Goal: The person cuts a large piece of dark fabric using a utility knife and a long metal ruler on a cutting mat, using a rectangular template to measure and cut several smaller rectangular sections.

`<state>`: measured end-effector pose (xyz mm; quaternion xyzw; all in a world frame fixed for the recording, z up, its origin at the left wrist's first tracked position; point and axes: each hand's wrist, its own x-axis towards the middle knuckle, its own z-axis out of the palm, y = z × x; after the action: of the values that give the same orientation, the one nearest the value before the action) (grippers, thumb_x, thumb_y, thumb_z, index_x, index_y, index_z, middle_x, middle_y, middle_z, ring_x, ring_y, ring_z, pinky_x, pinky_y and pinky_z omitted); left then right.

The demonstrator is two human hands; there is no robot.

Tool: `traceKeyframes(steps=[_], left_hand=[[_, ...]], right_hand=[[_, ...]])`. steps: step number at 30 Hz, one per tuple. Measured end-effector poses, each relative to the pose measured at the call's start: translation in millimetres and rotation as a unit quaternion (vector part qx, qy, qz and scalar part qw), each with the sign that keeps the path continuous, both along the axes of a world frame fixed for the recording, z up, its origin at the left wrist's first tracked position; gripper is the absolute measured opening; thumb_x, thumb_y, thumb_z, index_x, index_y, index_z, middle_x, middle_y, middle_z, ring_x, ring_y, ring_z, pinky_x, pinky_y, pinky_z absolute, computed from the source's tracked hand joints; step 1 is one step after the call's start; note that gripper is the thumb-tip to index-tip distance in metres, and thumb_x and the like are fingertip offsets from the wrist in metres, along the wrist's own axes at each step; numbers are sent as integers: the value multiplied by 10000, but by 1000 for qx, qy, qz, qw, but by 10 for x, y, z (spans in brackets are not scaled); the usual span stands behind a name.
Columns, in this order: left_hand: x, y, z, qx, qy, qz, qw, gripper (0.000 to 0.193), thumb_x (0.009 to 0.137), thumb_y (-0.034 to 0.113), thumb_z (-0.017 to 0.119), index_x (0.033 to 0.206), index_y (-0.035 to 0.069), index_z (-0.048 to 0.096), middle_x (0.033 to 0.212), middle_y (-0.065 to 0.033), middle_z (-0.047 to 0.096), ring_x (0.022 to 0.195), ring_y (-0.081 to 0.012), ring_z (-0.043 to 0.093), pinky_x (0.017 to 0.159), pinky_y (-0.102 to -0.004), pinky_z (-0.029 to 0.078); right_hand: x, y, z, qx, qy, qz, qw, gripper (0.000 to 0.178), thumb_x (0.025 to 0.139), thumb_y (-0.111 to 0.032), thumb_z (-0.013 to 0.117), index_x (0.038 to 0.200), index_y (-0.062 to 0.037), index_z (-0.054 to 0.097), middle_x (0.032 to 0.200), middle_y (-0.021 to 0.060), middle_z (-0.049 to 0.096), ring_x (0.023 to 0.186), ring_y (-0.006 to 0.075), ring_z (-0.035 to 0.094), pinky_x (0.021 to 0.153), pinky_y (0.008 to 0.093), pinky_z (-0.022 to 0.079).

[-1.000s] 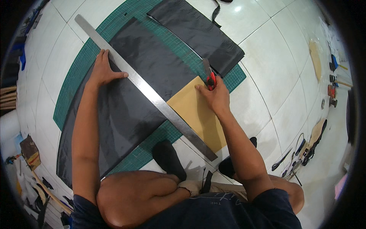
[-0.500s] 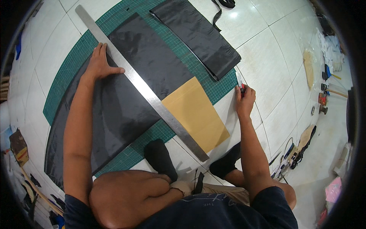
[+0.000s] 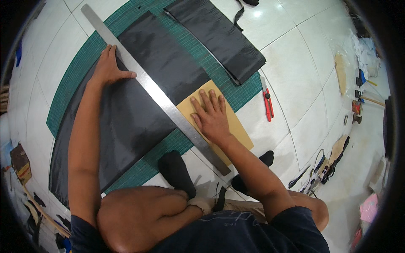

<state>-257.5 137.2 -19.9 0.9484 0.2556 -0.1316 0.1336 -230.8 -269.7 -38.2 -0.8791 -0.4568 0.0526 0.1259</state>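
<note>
Between the flat left hand (image 3: 107, 69) and flat right hand (image 3: 211, 116), neither apparently gripping, lies the steel ruler (image 3: 156, 90).

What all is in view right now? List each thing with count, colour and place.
steel ruler: 1, silver, diagonal across the fabric
black fabric: 1, under the ruler on the mat
cutting mat: 1, green, on the floor
folded fabric piece: 1, black, upper mat edge
paper pattern: 1, tan, right of the ruler
utility knife: 1, red, on tiles right of the mat
left hand: flat, pressing the ruler
right hand: flat on the pattern
</note>
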Motion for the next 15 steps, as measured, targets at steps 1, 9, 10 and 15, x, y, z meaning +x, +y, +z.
traceKeyframes(steps=[1,9,10,15], left_hand=[[2,14,3,4,-4,-1,1000,1417,501,628,907,1538,-76,245,1621,-287,197,1518,-421,184,1237,-461,243],[-89,150,-74,5,-20,-12,1000,1424,487,621,914,1537,-74,249,1613,-289,219,1511,-414,210,1233,-457,252],[-71,130,-72,2,-15,-7,1000,1423,485,612,918,1538,-72,249,1613,-289,216,1512,-412,211,1233,-457,252],[-30,48,-37,-15,-21,-3,1000,1415,487,590,925,1542,-63,244,1614,-294,204,1511,-413,210,1233,-460,253]], right_hand=[[14,-4,-2,10,5,2,1000,534,961,-385,600,1441,-164,524,1550,163,394,1472,405,298,1199,608,175],[-19,59,42,10,11,22,1000,528,964,-362,592,1451,-172,518,1552,166,397,1464,416,309,1197,626,167],[-18,51,48,11,17,20,1000,526,960,-359,596,1446,-169,524,1551,165,398,1464,414,310,1196,626,172],[-1,11,13,18,32,7,999,527,951,-352,607,1436,-160,533,1554,163,395,1467,414,306,1196,623,187]])
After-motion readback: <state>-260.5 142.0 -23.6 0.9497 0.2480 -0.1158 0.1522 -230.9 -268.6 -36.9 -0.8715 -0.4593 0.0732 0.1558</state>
